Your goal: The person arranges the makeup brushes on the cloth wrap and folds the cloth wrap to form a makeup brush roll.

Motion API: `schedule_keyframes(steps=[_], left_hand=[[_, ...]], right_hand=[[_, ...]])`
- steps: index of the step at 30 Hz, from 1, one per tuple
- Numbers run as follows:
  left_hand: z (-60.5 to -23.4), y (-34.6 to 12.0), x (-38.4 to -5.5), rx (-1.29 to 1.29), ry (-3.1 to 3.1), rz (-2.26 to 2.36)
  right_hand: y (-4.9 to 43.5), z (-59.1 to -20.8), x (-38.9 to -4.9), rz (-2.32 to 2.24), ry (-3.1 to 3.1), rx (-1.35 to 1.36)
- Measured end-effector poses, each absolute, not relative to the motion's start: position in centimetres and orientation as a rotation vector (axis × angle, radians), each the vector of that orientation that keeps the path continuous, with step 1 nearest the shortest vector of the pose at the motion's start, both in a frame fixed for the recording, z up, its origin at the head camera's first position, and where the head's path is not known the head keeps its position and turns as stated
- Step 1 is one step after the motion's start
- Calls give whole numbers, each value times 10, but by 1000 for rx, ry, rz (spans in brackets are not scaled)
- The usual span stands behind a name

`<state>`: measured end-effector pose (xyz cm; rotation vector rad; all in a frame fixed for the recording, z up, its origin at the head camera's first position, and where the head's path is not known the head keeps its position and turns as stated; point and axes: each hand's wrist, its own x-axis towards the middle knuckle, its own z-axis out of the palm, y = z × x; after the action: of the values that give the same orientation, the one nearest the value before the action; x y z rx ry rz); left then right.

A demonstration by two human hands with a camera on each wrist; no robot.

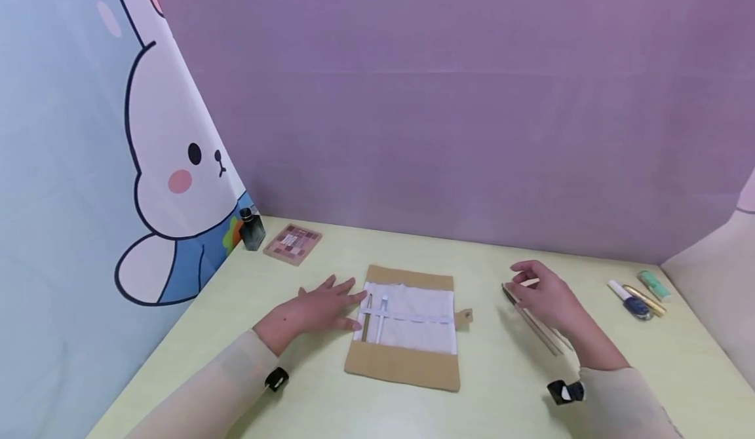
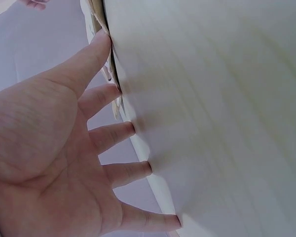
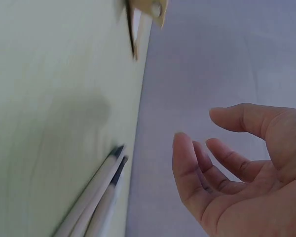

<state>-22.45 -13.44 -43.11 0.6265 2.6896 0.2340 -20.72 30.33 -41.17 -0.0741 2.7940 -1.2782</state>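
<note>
Plainly spread, the left hand (image 1: 318, 314) lies low at the left edge of a fabric roll (image 1: 415, 335), its fingers fanned apart and fairly straight. The left wrist view shows all five digits separated and the palm turned towards the camera; the thumb touches the roll's edge, the index fingertip sits right by it, and the other fingertips come down towards the table (image 1: 407, 413). This hand grips nothing. Its forearm, in a pale sleeve (image 1: 206, 390), reaches in from the lower left, with a black device (image 1: 276, 379) at the wrist.

The right hand (image 1: 545, 298) is raised over some slim brushes (image 1: 545, 335), wrist bent so that the fingers point inward to the left. Its fingers are loosely bent, and in the right wrist view a clear gap parts the thumb from the index finger; it holds nothing, and the brushes lie apart from it on the table. Its forearm comes in from the lower right, another black device (image 1: 565, 392) at the wrist.

Between the hands the roll lies unfolded flat, tan at both ends with a white lining, its small snap tab (image 1: 464, 318) pointing to the right. Near its left side, a brown slim tool (image 1: 366, 324) and a white one (image 1: 381, 321) sit side by side under the lining's band (image 1: 413, 317)
</note>
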Motion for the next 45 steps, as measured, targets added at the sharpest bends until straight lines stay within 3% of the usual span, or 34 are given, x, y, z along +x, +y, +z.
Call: schedule_keyframes(steps=[12,45], left_hand=[[-430,-135,-223,611,2686,234],[-432,-134,-224,610,2684,225]], right_hand=[[327,-424,-207,-1141,2775,-69],[315,-440,-211,-884,2861,-233]])
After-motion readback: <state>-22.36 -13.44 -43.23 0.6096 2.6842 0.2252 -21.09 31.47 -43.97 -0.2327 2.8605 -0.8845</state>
